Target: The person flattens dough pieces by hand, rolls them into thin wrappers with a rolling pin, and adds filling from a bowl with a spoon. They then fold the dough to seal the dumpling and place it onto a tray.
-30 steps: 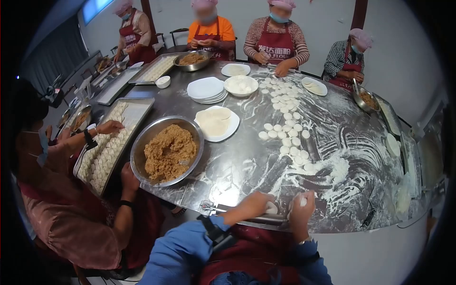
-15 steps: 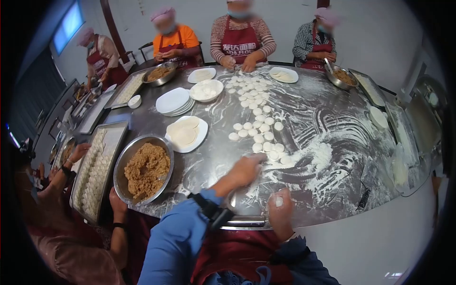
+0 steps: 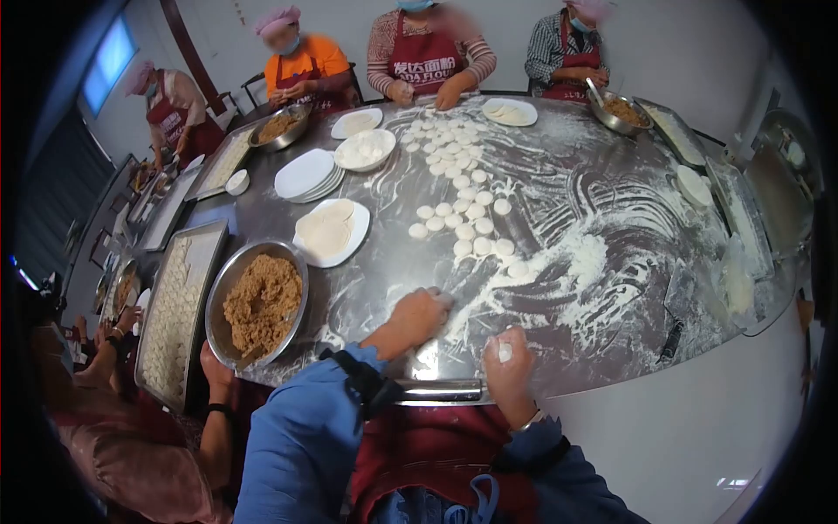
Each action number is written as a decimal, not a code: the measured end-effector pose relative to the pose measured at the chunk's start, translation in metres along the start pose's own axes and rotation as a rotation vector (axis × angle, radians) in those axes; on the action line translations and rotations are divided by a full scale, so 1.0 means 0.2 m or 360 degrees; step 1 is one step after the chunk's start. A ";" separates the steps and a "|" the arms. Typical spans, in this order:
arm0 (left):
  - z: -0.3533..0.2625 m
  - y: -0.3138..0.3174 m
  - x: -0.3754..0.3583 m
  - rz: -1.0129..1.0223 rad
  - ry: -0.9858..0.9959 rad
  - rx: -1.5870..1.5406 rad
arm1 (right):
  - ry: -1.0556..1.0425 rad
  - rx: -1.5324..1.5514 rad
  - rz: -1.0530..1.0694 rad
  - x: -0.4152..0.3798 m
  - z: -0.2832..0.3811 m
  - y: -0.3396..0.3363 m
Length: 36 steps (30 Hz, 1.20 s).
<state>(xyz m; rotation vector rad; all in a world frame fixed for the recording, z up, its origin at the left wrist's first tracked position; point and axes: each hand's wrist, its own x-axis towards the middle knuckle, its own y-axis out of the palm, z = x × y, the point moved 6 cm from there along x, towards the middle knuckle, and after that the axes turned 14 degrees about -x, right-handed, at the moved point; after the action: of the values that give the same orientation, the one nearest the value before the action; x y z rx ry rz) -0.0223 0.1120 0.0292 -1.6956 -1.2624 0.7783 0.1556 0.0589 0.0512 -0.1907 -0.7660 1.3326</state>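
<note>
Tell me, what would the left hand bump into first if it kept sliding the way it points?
Probably the dough rounds in the floury patch just past the left hand, though depth is hard to judge.

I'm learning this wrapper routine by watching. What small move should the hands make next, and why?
Probably draw the left hand back toward the rolling pin at the table edge: it rests on the floured table near the dough pieces, while the right hand pinches one dough piece.
</note>
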 end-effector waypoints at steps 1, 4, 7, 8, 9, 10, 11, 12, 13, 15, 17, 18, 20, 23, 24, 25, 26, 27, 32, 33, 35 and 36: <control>0.05 -0.02 -0.06 -0.0063 -0.0057 -0.0072 | -0.0016 -0.0035 -0.0026 0.00 0.00 0.00; 0.12 -0.10 -0.18 -0.0145 -0.0263 -0.0084 | -0.0019 -0.0007 -0.0033 -0.01 -0.03 0.02; 0.10 -0.09 -0.27 -0.0129 -0.0444 -0.0962 | 0.0007 0.0034 -0.0017 -0.01 -0.05 0.04; 0.10 -0.02 -0.28 -0.0119 -0.0443 -0.1242 | 0.0041 0.0068 0.0014 -0.01 -0.07 0.05; 0.09 0.02 -0.29 -0.0124 -0.0446 -0.1259 | 0.0075 0.0099 0.0044 -0.01 -0.09 0.05; 0.05 0.05 -0.30 -0.0101 -0.0318 -0.1147 | 0.0072 0.0122 0.0073 -0.01 -0.11 0.07; 0.01 0.07 -0.30 -0.0082 -0.0189 -0.1034 | 0.0061 0.0105 0.0079 -0.01 -0.11 0.07; -0.02 0.05 -0.31 -0.0255 -0.0092 -0.0905 | 0.0025 0.0101 0.0085 -0.01 -0.08 0.05; -0.03 0.05 -0.31 -0.0268 -0.0090 -0.0923 | -0.0011 0.0098 0.0092 0.00 -0.04 0.02; -0.01 0.06 -0.34 -0.0166 -0.0322 -0.0983 | -0.0018 0.0063 0.0116 0.00 0.09 -0.06; -0.03 0.08 -0.36 -0.0105 -0.0356 -0.1080 | -0.0007 0.0034 0.0137 0.01 0.14 -0.06; -0.03 0.09 -0.36 -0.0047 -0.0381 -0.1159 | 0.0002 0.0060 0.0140 0.04 0.15 -0.03; -0.04 0.13 -0.32 -0.0101 -0.0322 -0.1111 | 0.0017 0.0076 0.0153 0.14 0.11 0.07; -0.06 0.13 -0.24 -0.0297 -0.0297 -0.0930 | -0.0245 -0.0154 -0.0032 0.26 0.07 0.18; -0.06 0.12 -0.24 -0.0352 -0.0299 -0.0821 | -0.0182 -0.0164 -0.0014 0.23 0.05 0.17; -0.06 0.12 -0.24 -0.0360 -0.0297 -0.0826 | -0.0131 -0.0170 0.0000 0.21 0.04 0.15; -0.07 0.13 -0.25 -0.0270 -0.0178 -0.0815 | -0.0154 -0.0094 -0.0051 0.15 0.03 0.10; -0.09 0.16 -0.26 -0.0169 -0.0066 -0.0807 | -0.0160 -0.0098 -0.0036 0.08 -0.01 0.09; -0.12 0.10 -0.29 -0.0170 -0.0339 -0.0921 | -0.0055 -0.0149 -0.0008 0.18 0.02 0.15; -0.13 0.11 -0.25 -0.0169 -0.0329 -0.0915 | -0.0055 -0.0148 -0.0020 0.24 0.04 0.20; -0.09 0.11 -0.18 -0.0330 -0.0384 -0.0727 | -0.0272 -0.0124 -0.0138 0.32 0.09 0.27; -0.08 0.13 -0.17 -0.0373 -0.0270 -0.0830 | -0.0152 -0.0175 -0.0042 0.31 0.11 0.24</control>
<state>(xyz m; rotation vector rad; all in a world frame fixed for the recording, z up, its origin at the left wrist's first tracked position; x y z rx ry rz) -0.0077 0.0713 0.0128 -1.8584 -1.8657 0.4826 0.1070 0.1212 0.0654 -0.2045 -0.9203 1.2824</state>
